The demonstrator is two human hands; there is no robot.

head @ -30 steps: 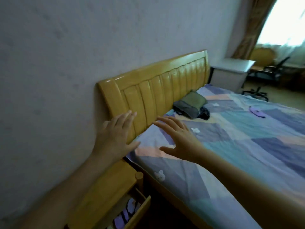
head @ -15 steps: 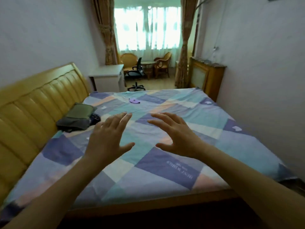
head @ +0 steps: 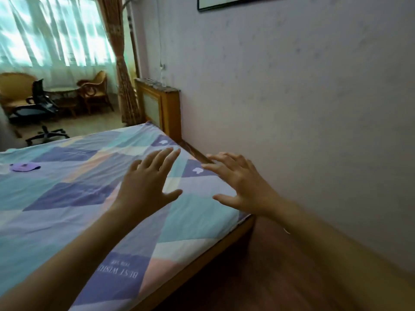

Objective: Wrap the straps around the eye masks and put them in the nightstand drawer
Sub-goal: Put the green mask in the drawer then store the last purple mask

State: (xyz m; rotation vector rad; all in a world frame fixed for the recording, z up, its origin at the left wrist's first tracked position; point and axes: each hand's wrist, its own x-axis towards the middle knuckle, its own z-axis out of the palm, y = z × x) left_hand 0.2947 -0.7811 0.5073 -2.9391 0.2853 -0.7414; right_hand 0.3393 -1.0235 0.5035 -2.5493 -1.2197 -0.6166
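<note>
Your left hand [head: 146,189] and right hand [head: 242,187] hover spread and empty over the bed [head: 67,221], ready to reach; one purple eye mask [head: 23,167] lies well apart.

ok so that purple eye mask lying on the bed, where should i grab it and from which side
Take the eye mask from above, pinching across its flat oval body near the right end, the side closer to both open hands. It lies flat on the bedspread, so there is no raised edge; the strap is too blurred to pick out.
</note>
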